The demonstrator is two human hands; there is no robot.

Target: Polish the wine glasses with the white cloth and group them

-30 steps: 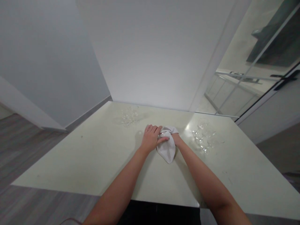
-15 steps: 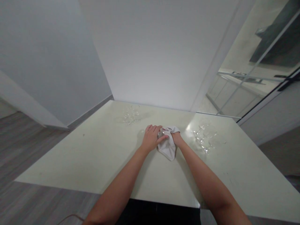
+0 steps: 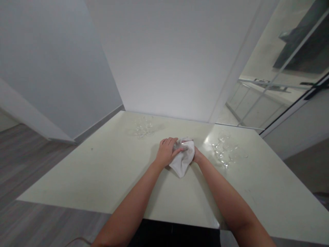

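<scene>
Over the middle of the table, my left hand (image 3: 166,152) is curled around a clear glass (image 3: 178,146), its thumb reaching toward the cloth. Much of that glass is hidden by the fingers and the fabric, so its full shape does not show. A white cloth (image 3: 182,164) covers the glass's right side and hangs down to a point in front. My right hand (image 3: 197,155) grips the cloth from the right, pressing it against the glass; most of its fingers are behind the fabric.
Several clear stemmed glasses (image 3: 224,151) stand close together to the right of my hands. Another cluster of clear glasses (image 3: 144,127) is at the back left. The pale table (image 3: 92,178) meets a white wall (image 3: 164,68) behind; a glass-paned door (image 3: 272,82) is at right.
My right hand has turned the cloth around the glass, so the fabric now spreads wider and its hanging corner has shifted left. My left hand keeps its hold.
</scene>
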